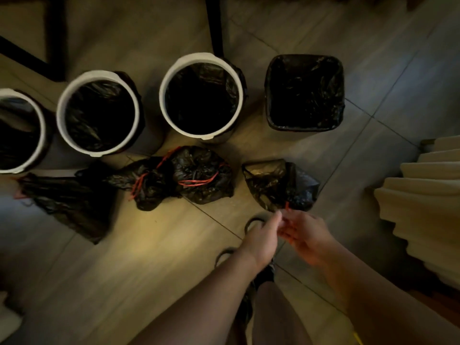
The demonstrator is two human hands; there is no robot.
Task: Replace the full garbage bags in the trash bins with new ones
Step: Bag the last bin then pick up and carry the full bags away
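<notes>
hands (286, 235) at tied bag (281, 185), no labels legible

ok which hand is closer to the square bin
Right. The right hand sits below the square bin, almost in line with it; the left hand is beside it, further to the left.

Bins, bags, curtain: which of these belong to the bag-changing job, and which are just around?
Part of the job:
round bins
square bin
tied bags
bag being tied
left hand
right hand

Just around:
curtain
table legs
</notes>
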